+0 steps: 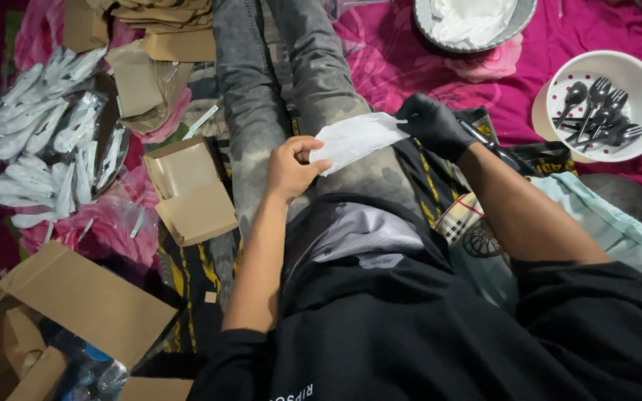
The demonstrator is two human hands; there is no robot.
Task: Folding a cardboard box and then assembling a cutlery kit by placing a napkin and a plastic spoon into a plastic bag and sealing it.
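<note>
2 hands meet over the seated person's lap and hold 1 white napkin [354, 139] between them. The left hand [290, 168], bare, is closed on the napkin's left edge, thumb on top and fingers curled beneath. The right hand [432, 125], in a black glove, pinches the napkin's right edge at its top corner. The napkin lies stretched flat, just above the grey jeans [261, 96], near frame centre.

At 2 o'clock from the hands, a white bowl [609, 104] holds several black plastic spoons and forks [596, 115]. At 12 o'clock, a metal bowl [474, 26] holds more white napkins. At 9 o'clock, an open brown paper box [191, 189] lies just beside the left leg. Further out at 9 to 10 o'clock, a pile of clear-wrapped white cutlery packets [46, 141] is spread on the floor. Flat brown cardboard sheets [87, 301] lie at 7 o'clock. A pink floral cloth [425, 52] covers the floor beneath the bowls.
</note>
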